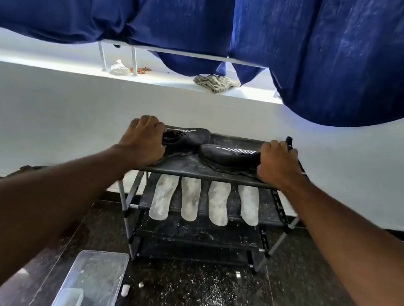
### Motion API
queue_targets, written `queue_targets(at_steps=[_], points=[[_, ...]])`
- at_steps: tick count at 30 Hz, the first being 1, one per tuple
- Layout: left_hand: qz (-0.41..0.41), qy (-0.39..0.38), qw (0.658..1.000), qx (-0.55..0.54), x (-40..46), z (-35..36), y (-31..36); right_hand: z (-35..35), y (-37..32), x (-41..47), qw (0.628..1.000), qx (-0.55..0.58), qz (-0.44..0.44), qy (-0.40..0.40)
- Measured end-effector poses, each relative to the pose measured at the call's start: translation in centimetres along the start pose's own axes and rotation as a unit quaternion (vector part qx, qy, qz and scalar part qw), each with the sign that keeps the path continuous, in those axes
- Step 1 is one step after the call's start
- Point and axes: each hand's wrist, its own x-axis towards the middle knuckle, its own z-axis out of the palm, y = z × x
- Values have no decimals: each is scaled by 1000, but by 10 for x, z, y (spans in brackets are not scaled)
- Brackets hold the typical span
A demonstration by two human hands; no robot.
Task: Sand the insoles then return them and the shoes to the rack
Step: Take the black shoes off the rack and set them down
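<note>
White dust speckles the near floor beside a clear tray. Beyond it, four pale, scuffed insoles lie side by side on the rack's second shelf, so sanding looks finished. On the top shelf, the left hand grips one black shoe and the right hand seemingly clasps the other shoe; only letting go appears left.

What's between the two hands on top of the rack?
In the head view, two black shoes lie on the top shelf between the left hand and right hand.
</note>
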Motion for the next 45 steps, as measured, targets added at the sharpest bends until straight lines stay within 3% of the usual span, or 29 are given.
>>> queue_targets(at_steps=[3, 5, 11, 17, 24, 34, 39, 45], points=[[38, -22, 996, 72, 15, -1, -9, 5, 17, 5, 999, -9, 2, -39], [41, -65, 995, 59, 22, -4, -11, 12, 27, 7, 998, -18, -26, -58], [70, -210, 971, 95, 41, 4, -12, 26, 43, 20, 992, 93, -80, -43], [109, -134, 967, 188, 38, 4, -2, 29, 37, 15, 989, 114, -91, -26], [120, -21, 981, 152, 30, -10, 32, -6, 26, -11, 991, 71, -82, 81], [130, -3, 990, 54, -7, -65, 170, -51, 62, -87, 978, 92, -14, 185], [169, 23, 985, 10, -35, -80, 251, -53, 97, -136, 982, 69, 59, 168], [254, -8, 967, -11, -72, -50, 339, -24, 146, -202, 979, 60, 142, 134]])
